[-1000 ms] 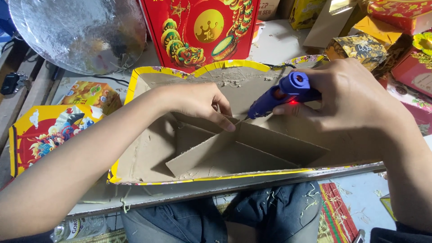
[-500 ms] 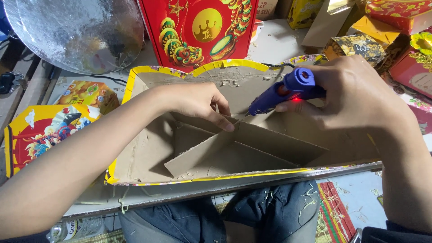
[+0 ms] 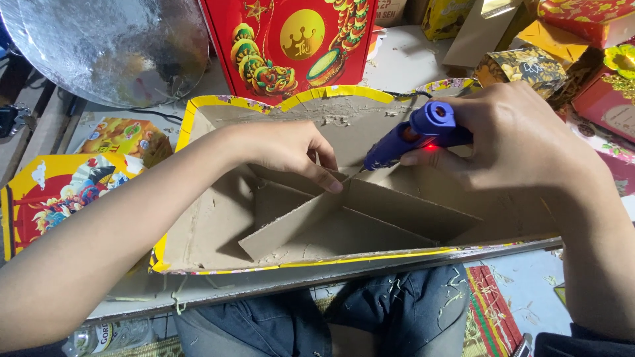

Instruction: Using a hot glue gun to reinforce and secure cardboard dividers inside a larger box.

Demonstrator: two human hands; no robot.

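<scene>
A large cardboard tray (image 3: 218, 225) with yellow edging lies across the person's lap, its open inside facing up. Far behind it stand a red printed box (image 3: 284, 39) and, to the left, a silver foil disc (image 3: 106, 46). Inside the tray, brown cardboard dividers (image 3: 311, 221) meet near the middle. The left hand (image 3: 288, 149) is curled, and its fingertips press the top edge of a divider at that meeting point. The right hand (image 3: 522, 142) is closed around a blue glue gun (image 3: 413, 135), whose nozzle points at the same joint, just beside the left fingers. The step in hand seems to be gluing the dividers together. The next move calls for a steady nozzle along the seam, away from the fingers.
</scene>
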